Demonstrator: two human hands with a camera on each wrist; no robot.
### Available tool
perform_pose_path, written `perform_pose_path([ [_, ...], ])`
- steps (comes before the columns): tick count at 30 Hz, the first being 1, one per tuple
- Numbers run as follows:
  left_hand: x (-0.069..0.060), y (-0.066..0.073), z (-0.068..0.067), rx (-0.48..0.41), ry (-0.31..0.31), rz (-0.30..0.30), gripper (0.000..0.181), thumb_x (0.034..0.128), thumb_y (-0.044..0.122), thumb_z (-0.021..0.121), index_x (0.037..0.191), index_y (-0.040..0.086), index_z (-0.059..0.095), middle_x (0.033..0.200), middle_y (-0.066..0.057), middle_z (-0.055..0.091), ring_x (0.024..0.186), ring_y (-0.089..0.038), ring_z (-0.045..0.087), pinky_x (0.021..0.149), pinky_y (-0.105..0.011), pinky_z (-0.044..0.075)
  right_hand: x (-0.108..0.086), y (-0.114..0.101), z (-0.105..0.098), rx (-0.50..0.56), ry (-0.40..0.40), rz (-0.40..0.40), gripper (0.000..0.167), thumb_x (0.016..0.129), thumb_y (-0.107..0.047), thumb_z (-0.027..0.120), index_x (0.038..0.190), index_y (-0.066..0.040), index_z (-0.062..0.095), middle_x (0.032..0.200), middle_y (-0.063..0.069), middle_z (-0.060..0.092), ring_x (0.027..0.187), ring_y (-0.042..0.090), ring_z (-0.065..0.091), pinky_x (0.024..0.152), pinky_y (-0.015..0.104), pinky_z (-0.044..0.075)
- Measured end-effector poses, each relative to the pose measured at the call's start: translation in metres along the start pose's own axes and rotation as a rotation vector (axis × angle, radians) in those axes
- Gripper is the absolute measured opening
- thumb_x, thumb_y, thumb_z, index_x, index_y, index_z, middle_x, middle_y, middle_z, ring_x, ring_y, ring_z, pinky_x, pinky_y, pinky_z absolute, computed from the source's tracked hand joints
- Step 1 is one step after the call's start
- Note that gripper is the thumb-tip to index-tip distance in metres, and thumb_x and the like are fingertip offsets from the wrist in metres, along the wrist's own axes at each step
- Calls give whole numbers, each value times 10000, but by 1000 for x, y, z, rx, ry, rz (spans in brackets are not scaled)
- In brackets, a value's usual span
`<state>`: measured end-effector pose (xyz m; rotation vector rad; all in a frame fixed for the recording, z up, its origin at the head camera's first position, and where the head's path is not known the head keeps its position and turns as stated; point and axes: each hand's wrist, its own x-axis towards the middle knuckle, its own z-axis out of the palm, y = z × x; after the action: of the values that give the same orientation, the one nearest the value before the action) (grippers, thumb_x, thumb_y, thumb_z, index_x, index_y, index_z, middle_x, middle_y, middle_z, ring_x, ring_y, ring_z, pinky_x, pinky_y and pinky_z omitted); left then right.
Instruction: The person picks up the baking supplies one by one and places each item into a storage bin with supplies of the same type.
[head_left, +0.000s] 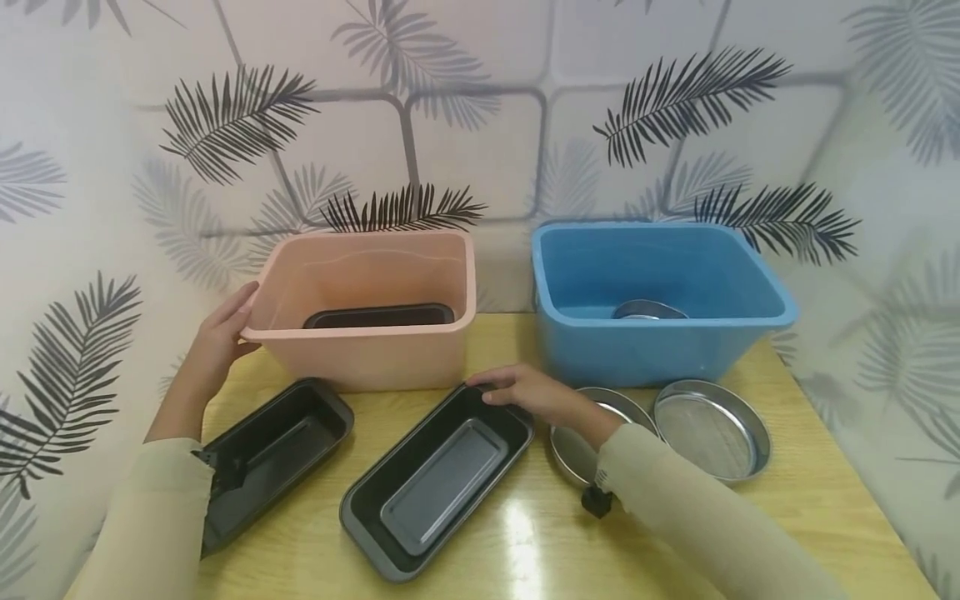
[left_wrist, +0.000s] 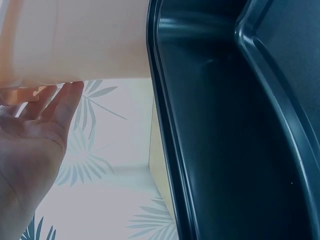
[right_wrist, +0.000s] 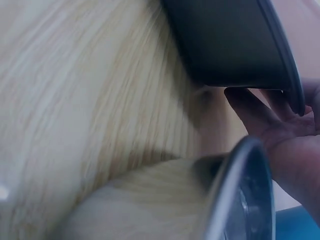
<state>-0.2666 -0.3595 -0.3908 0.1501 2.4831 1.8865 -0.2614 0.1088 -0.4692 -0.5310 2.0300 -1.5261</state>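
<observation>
My left hand point(head_left: 217, 337) grips the left rim of a pink plastic tub point(head_left: 375, 358), its fingers point(left_wrist: 65, 105) tucked beneath the rim in the left wrist view. A dark loaf pan point(head_left: 442, 487) lies slantwise on the table in front of the tub. At that pan's far right corner, my right hand point(head_left: 532, 392) holds the rim; the right wrist view has fingers point(right_wrist: 250, 107) beneath the edge. Under my left forearm lies a second loaf pan point(head_left: 285, 450), partly covered by the sleeve. Another dark pan point(head_left: 375, 316) is inside the pink tub, mostly hidden.
A blue tub point(head_left: 667, 354) stands at the back right with a round metal tin point(head_left: 648, 309) inside. Two round tins lie before it: one tin point(head_left: 573, 450) partly under my right arm, the other tin point(head_left: 708, 429) beside it. A patterned wall point(head_left: 480, 150) rises behind the table.
</observation>
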Motion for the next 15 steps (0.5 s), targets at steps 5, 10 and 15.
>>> perform_pose_path([
  [5, -1, -1, 1, -7, -2, -7, 613, 1096, 420, 347, 1634, 206, 149, 1680, -183, 132, 1313, -82, 461, 846, -113, 476, -5, -5, 2, 61, 45, 35, 408, 956, -58, 645, 1361, -100, 647, 1465, 74, 573, 1436, 273, 413, 1178, 465, 336],
  [10, 1, -2, -1, -1, -2, -16, 607, 1097, 421, 338, 1635, 221, 138, 1687, -166, 116, 1396, -180, 411, 843, -110, 470, -13, -12, 5, 42, 84, 47, 403, 949, -41, 643, 1346, -109, 663, 1432, 75, 601, 1414, 273, 439, 1162, 469, 360],
  [15, 1, -3, -1, -5, -1, -19, 614, 1094, 429, 345, 1635, 223, 138, 1690, -154, 110, 1410, -190, 398, 843, -107, 472, -22, -17, 4, 39, 83, 43, 426, 941, -42, 660, 1365, -84, 642, 1458, 106, 574, 1440, 294, 410, 1162, 473, 362],
])
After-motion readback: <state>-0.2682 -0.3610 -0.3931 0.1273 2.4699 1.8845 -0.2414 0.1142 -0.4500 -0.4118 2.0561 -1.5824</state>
